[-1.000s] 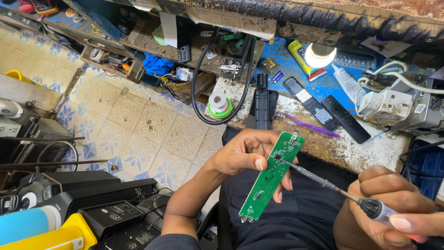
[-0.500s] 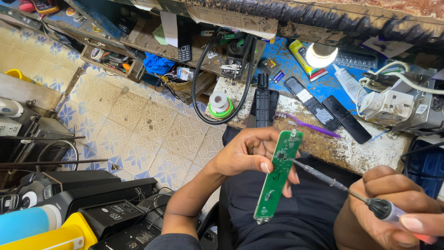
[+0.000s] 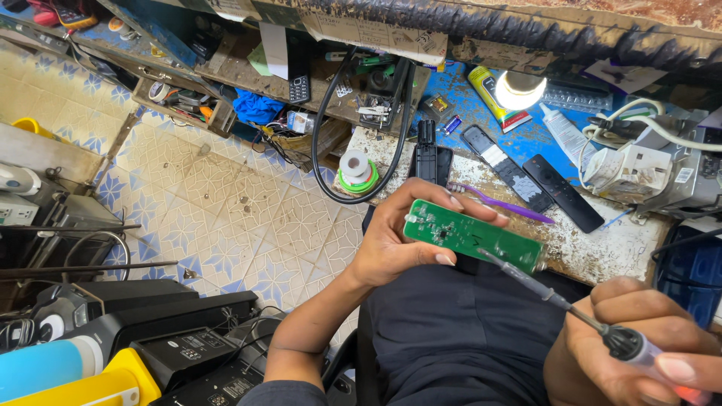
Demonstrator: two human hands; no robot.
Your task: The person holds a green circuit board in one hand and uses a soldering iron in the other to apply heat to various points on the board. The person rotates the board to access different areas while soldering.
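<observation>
A cluttered desk (image 3: 602,248) is seen at the top, with a tiled floor (image 3: 226,203) to its left and black equipment stacked at the lower left (image 3: 173,331). Two black remote controls (image 3: 541,184) and a purple toothbrush (image 3: 504,204) are laid on the desk. A green circuit board (image 3: 474,237) is gripped in the left hand (image 3: 398,240), fingers (image 3: 444,259) closed on its left end, above the lap; it has been turned from near upright to lying almost level. A soldering iron (image 3: 556,301) is clenched in the right hand (image 3: 639,346); its tip has been brought to the board's right end, probably touching, so work at that end seems begun.
</observation>
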